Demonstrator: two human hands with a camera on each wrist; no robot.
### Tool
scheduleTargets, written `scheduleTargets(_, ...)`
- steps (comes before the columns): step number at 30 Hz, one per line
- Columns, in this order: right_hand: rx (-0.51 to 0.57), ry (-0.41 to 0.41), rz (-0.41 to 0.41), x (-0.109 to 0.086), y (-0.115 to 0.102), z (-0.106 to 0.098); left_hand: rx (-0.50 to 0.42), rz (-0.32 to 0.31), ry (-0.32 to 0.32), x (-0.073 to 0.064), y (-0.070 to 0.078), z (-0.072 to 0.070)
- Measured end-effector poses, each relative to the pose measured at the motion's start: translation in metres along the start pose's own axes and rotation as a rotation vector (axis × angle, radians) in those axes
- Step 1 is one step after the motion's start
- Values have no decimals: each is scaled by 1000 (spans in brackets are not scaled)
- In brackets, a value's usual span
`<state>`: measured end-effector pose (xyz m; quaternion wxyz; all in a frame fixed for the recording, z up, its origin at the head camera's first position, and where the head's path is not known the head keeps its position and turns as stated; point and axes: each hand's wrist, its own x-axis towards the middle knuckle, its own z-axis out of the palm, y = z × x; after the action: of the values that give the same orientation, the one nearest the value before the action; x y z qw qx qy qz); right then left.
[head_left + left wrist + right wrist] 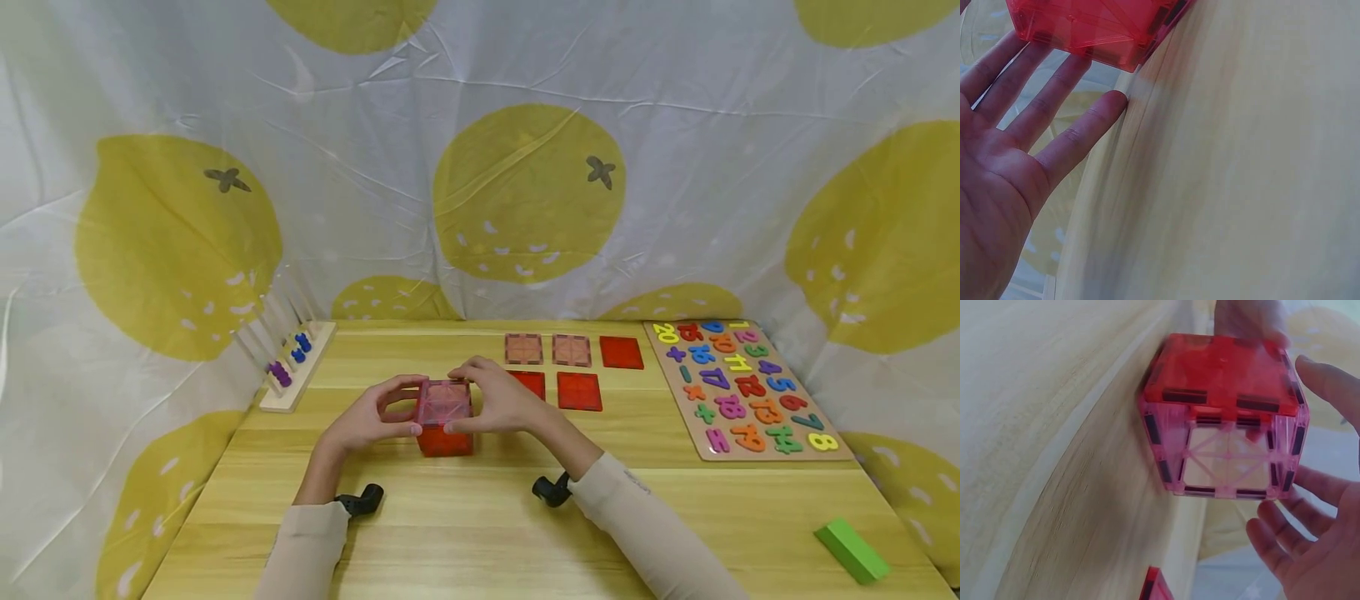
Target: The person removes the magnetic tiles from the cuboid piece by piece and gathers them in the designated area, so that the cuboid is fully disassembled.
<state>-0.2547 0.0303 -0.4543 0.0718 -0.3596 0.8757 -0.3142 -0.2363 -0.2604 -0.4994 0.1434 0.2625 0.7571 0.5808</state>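
A cube of magnetic tiles (pixel 445 440) stands on the table, with a see-through pink tile on top and a red one facing me. My left hand (pixel 378 408) holds its left side, thumb at the front corner and fingers reaching to the back. From the left wrist, three fingertips (pixel 1079 62) overlap the edge of a red face. My right hand (pixel 498 400) spans the upper right of the cube between thumb and fingers. In the right wrist view, the red face and see-through pink sides of the cube (pixel 1225 372) show, with dark magnets along the edges.
Behind the right hand lie two pink tiles (pixel 523 349) and several red tiles (pixel 579 392), one partly covered by that hand. A wooden peg rack (pixel 300 375) with coloured pieces stands left. A number board (pixel 750 392) lies right, and a green block (pixel 852 550) nearer me.
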Motion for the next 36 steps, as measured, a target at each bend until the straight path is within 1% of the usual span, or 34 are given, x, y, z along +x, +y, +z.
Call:
scheduleTargets(8, -76, 5, -18, 10, -6, 2, 3, -5, 9, -1, 0, -2)
scheduleTargets(11, -85, 14, -18, 12, -7, 2, 3, 2, 5, -2, -1, -2)
scheduleTargets(21, -13, 85, -6, 14, -3, 9, -22, 40, -17, -1, -7, 0)
scheduleTargets(25, 18, 110, -2, 12, -1, 11, -26, 34, -21, 0, -6, 1)
scheduleTargets(29, 47, 126, -16, 12, 0, 11, -21, 26, -21, 0, -6, 1)
scheduleTargets(36, 78, 161, -28, 10, 0, 6, -3, 29, -10, 1, -7, 0)
